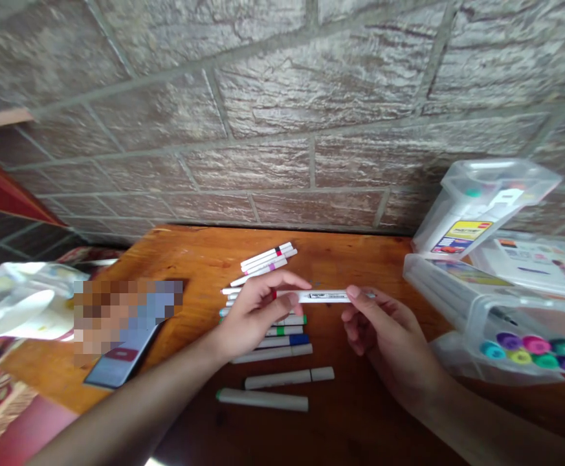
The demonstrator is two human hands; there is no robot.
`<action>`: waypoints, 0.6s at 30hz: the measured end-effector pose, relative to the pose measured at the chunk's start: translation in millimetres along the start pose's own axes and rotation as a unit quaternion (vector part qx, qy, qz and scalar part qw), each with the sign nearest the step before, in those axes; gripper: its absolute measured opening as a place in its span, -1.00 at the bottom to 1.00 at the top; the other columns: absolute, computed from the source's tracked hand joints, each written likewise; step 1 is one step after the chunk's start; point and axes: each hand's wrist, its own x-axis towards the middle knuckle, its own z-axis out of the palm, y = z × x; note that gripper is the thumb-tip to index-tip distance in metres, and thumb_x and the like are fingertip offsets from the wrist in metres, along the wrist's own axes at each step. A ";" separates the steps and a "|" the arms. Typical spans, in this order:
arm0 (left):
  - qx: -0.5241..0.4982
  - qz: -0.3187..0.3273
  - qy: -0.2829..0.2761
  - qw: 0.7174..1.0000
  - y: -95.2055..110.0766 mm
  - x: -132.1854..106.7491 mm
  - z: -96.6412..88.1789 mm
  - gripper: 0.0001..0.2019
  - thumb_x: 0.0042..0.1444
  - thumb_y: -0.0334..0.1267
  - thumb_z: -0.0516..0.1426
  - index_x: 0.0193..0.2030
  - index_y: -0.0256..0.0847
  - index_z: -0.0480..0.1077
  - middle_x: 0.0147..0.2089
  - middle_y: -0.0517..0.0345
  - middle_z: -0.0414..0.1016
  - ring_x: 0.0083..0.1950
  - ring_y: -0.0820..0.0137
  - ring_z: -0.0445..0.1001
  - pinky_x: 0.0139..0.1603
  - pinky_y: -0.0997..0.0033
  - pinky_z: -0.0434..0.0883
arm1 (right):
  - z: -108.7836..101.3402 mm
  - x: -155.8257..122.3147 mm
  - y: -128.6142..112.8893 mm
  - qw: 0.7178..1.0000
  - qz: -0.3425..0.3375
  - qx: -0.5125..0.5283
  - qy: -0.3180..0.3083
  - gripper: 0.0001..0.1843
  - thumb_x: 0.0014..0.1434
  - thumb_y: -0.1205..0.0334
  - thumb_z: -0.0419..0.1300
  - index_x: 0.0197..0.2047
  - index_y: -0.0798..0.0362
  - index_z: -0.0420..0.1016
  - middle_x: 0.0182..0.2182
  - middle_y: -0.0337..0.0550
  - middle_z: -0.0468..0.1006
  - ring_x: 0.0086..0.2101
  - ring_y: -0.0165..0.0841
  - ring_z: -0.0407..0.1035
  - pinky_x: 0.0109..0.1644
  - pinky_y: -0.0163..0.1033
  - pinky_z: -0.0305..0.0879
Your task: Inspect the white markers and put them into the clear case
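Note:
A slim white marker [325, 296] with printed lettering lies level between my two hands above the wooden table. Its left end is pinched by my left hand [263, 307], where a bit of red shows at the fingers. The right end sits between the thumb and fingers of my right hand [384, 323]. Under and behind my left hand, several white markers with coloured bands lie in a rough column, partly hidden by it. Closer to me are a grey-white marker with a dark band [289, 378] and a green-ended marker [263, 400].
At right, an open clear plastic case [481, 310] holds markers with coloured ends. Behind it stands another clear container [481, 207] near the stone-patterned wall [282, 162]. A phone [131, 349], partly pixelated, and a white cup [30, 315] are at left on the wooden table [360, 414].

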 end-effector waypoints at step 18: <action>-0.102 0.060 0.071 0.991 -15.9 -0.4 -3.3 -0.76 0.27 -0.14 0.18 -0.15 -0.29 0.58 -0.49 0.15 0.51 -0.48 0.46 0.37 -0.45 0.49 0.27 | -4.8 -1.9 6.3 0.997 -0.030 -0.060 -0.048 -0.67 0.05 0.00 0.54 -0.31 0.09 0.67 -0.57 -0.24 0.55 -0.58 -0.48 0.34 -0.60 -0.44 0.26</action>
